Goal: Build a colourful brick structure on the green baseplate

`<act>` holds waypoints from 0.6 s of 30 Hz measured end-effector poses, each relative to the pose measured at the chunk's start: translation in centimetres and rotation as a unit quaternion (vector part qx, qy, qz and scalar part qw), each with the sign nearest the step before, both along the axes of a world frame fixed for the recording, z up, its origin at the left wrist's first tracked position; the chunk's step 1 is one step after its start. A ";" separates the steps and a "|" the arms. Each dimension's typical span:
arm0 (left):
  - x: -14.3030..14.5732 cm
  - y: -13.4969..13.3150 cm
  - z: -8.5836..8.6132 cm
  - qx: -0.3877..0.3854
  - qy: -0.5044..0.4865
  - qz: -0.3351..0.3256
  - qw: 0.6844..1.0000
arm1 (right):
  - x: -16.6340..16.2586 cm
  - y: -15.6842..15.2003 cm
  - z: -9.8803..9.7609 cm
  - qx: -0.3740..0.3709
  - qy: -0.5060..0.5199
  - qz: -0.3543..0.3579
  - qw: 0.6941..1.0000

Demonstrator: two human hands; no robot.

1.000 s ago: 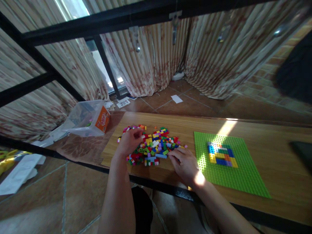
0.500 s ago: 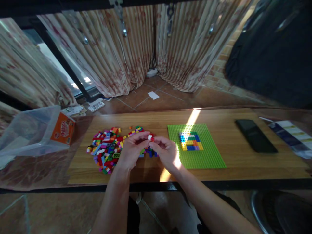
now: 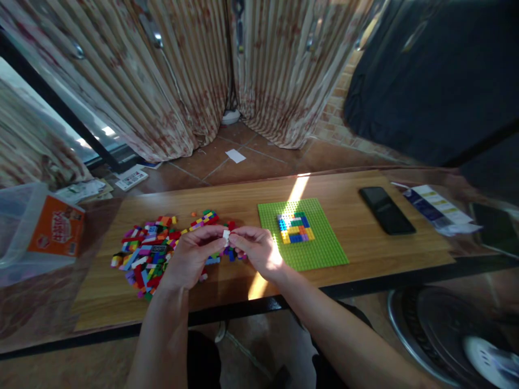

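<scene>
My left hand (image 3: 192, 254) pinches a small white toy brick (image 3: 226, 236) between thumb and fingertips. From the other side my right hand (image 3: 257, 249) closes its thumb and fingers on the same brick; the fingertips partly cover it. Just beyond the fingers shows a red brick (image 3: 231, 225); whether it touches the white one I cannot tell. Right of my hands lies a green studded baseplate (image 3: 320, 251), bearing a low block of multicoloured bricks (image 3: 295, 227). Beside and behind my left hand spreads a pile of loose bricks (image 3: 141, 254), partly hidden by it.
The wooden table (image 3: 227, 200) carries a black phone (image 3: 387, 210) on its right, near a printed packet (image 3: 440, 208). A clear plastic bin (image 3: 20, 232) with an orange label stands off the left end. A round stool (image 3: 441, 329) is at lower right.
The view has turned, so the table sits further left and tilted. Both hands stay together; the white brick now shows more fully between the fingertips, with red behind it.
</scene>
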State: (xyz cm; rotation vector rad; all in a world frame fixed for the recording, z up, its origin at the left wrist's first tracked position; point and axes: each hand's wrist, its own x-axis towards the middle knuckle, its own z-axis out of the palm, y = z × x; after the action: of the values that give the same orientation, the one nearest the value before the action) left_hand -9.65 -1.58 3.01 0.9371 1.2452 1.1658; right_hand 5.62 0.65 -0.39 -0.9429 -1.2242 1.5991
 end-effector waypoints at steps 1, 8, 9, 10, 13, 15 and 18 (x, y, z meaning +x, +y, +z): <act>-0.2 0.0 0.0 -0.003 -0.008 0.013 1.000 | 0.0 0.1 -0.2 0.028 -0.040 0.005 0.999; -0.2 0.1 0.5 0.008 -0.043 0.100 0.994 | -0.5 -0.2 -0.8 0.303 -0.406 0.012 0.862; 0.1 0.1 0.5 0.002 -0.047 0.094 0.994 | -0.6 -0.3 -0.7 0.308 -0.417 0.017 0.855; 0.3 0.0 0.5 -0.003 -0.050 0.088 0.995 | -0.7 -0.3 -0.7 0.309 -0.420 0.019 0.853; 0.8 0.1 0.3 -0.008 -0.046 0.075 0.996 | -0.6 -0.3 -0.3 0.304 -0.411 0.013 0.859; 1.0 0.1 0.2 -0.007 -0.030 0.068 0.997 | -0.3 -0.3 0.0 0.294 -0.400 0.006 0.868; 1.0 0.3 0.1 -0.001 0.002 0.059 0.998 | 0.3 -0.4 0.3 0.279 -0.347 -0.017 0.895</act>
State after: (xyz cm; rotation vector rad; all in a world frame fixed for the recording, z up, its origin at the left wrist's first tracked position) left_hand -8.65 -1.29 3.07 0.8732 1.3193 1.2556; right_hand 5.93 0.27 -0.06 -1.1671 -1.9995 0.7793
